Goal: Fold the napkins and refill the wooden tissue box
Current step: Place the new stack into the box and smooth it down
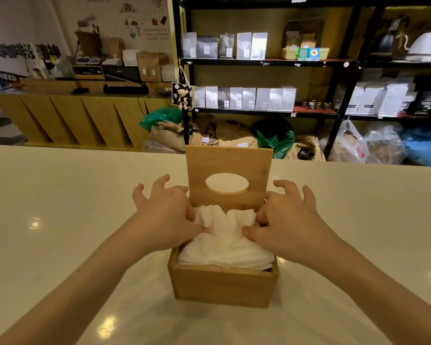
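Your left hand (168, 215) pinches the left side of the white napkins (225, 241) between thumb and forefinger, the other fingers spread and lifted above the box's left wall. Your right hand (288, 216) mirrors it on the right side, thumb and forefinger closed on the bunched paper, remaining fingers fanned out. Between your two grips the napkins gather into a crumpled ridge at the far end, while their nearer part lies flatter and fills the wooden tissue box (222, 286) up to its rim. The box sits on the pale, glossy table (60, 220) directly in front of you, between your forearms. Its hinged lid (228, 170) stands upright at the far edge, tilted slightly back, with an oval opening (227, 183) cut through it. Beyond the table, black shelves (339, 70) carry rows of silver pouches (244, 97), and sacks and plastic bags lie on the floor beneath them.
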Demonstrator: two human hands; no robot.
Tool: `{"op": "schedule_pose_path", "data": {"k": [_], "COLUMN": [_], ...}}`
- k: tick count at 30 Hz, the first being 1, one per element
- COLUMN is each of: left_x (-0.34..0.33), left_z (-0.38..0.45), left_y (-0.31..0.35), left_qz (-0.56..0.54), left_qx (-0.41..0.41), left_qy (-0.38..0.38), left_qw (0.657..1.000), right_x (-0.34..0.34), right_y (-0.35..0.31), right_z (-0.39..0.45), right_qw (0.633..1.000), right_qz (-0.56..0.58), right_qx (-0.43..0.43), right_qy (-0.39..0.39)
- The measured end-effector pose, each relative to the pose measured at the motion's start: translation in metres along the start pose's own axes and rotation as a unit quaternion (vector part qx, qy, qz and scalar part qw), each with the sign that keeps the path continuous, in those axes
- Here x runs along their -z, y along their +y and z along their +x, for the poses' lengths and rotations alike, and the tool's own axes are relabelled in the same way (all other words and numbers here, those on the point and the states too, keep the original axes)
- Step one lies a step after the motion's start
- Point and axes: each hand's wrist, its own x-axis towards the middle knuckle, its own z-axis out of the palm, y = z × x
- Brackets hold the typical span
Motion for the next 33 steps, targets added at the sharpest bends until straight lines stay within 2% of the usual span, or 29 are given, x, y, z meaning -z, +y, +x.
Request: {"op": "schedule_pose_path", "data": {"k": [5,14,25,33], "left_x": [-0.004,-0.011,-0.023,-0.022], "left_z": [-0.001,-0.015,-0.021,-0.028], "left_y": [-0.001,-0.001,0.008,0.007], "left_qz": [0.026,0.071,0.149,0.145], "left_qx": [-0.024,-0.038,-0.019,-0.029], "left_qy": [-0.002,-0.004,0.022,0.033], "left_qw": [0.999,0.997,0.988,0.988], "right_x": [-0.002,-0.005,-0.010,-0.005], "right_y": [-0.004,-0.003,-0.011,-0.012], "right_z": [0.001,-0.013,-0.014,-0.016], "right_qw": [0.999,0.997,0.986,0.989], "right_qz": [-0.052,-0.075,-0.164,-0.146], "right_qx": [0.007,0.017,-0.004,-0.001], "right_qy": [0.007,0.008,0.016,0.024]}}
